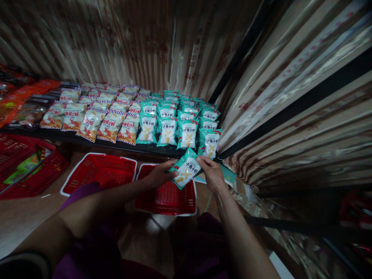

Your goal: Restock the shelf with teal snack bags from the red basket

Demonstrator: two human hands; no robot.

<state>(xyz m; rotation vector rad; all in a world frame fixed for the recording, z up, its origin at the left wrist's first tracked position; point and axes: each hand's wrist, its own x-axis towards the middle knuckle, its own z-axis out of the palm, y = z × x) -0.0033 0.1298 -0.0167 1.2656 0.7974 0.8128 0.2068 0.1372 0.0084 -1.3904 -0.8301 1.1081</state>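
A teal-and-white snack bag (186,170) is held tilted between both hands, over a red basket (165,197). My left hand (162,173) pinches its lower left side. At its upper right corner, my right hand (211,170) grips with thumb and fingers. Just behind stand rows of matching teal bags (167,130) on a black shelf (128,146). One teal bag (209,142) leans at the right end of the front row, close above my right hand. Left of the teal rows are orange-and-white snack bags (109,124).
A second red basket (101,170) lies left of the first. Farther left, another red basket (43,178) contains green packets (26,166). Orange packages (26,97) lie at the shelf's left. Striped plastic sheeting (162,46) rises behind, with a black post (241,54) at the right.
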